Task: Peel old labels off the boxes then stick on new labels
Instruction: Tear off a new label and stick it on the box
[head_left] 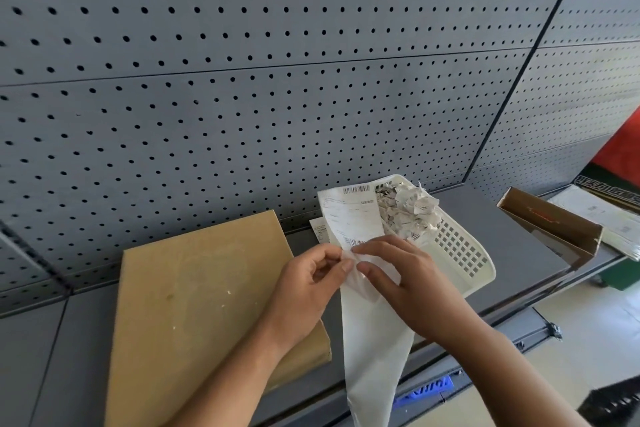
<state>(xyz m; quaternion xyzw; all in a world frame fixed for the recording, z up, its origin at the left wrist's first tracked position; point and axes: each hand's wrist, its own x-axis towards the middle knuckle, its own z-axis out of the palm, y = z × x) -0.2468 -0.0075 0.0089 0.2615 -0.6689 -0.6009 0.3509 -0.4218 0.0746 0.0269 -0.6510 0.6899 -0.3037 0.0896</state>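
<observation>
Now left hand [308, 288], right hand [415, 284] fingers pinch one label sheet [353, 215]; two boxes [197, 288] [554, 229], one basket [464, 260]

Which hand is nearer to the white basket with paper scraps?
Right. The right hand is just beside the near rim of the white basket; the left hand is farther left, by the cardboard box. Both pinch the label sheet.

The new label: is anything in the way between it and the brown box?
Nothing visible. The left hand and right hand pinch the new label just right of the brown box, whose top is bare. The basket of scraps sits farther right, out of the way.
</observation>
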